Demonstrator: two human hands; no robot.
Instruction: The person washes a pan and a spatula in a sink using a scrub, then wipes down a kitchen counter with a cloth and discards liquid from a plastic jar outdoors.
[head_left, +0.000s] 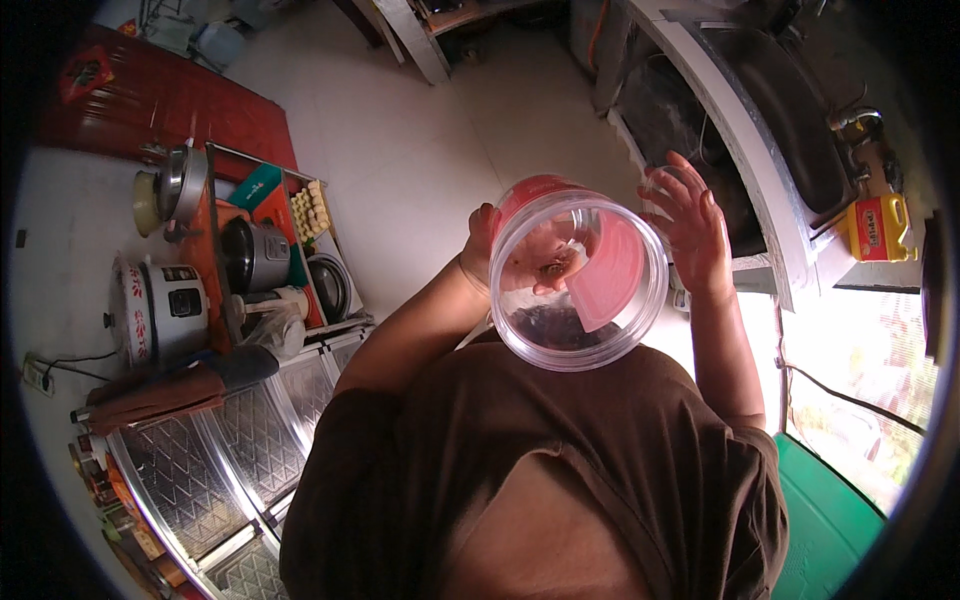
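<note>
My left hand grips the side of a large clear plastic jar with a pink-red label. The jar is tilted, its wide round mouth facing up toward the camera, with no lid on it. Fingers and dark cloth show through its clear wall. To the right of the jar, my right hand is raised apart from it, fingers spread and curved around a thin, clear round piece that looks like a plastic lid; its outline is faint. Both hands are in front of my chest, above the brown shirt.
At left, a rack holds a dark rice cooker and eggs. Beside it are a white electric cooker and a glass-panelled cabinet. At right, a counter edge borders a dark sink, with a yellow jug nearby.
</note>
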